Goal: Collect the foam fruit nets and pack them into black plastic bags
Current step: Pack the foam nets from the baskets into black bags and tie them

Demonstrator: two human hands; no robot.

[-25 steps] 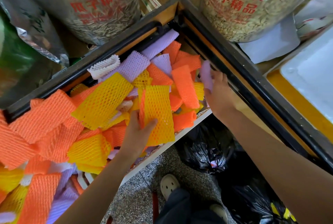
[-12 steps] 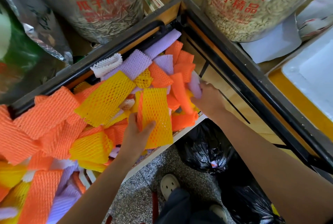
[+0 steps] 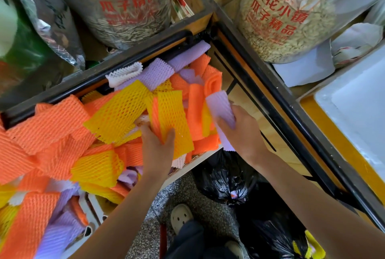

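A heap of orange, yellow and purple foam fruit nets [image 3: 52, 133] covers a shelf with a black rail. My left hand [image 3: 157, 148] grips a yellow net [image 3: 173, 117] with an orange one folded against it, near the shelf's front edge. My right hand [image 3: 243, 133] is closed on a purple net [image 3: 220, 109] at the right end of the heap. A black plastic bag [image 3: 225, 179] sits on the floor below the shelf edge, between my arms. A second black bag [image 3: 277, 235] lies at the lower right.
Two big clear sacks of seeds [image 3: 285, 17] stand behind the shelf. A white foam box [image 3: 354, 117] lies at the right. Bare wooden shelf board [image 3: 250, 100] shows right of the heap. My shoe [image 3: 181, 217] rests on the speckled floor.
My right hand has pulled the purple net back from the far right rail toward the shelf's front edge. My left hand keeps its hold on the yellow net.
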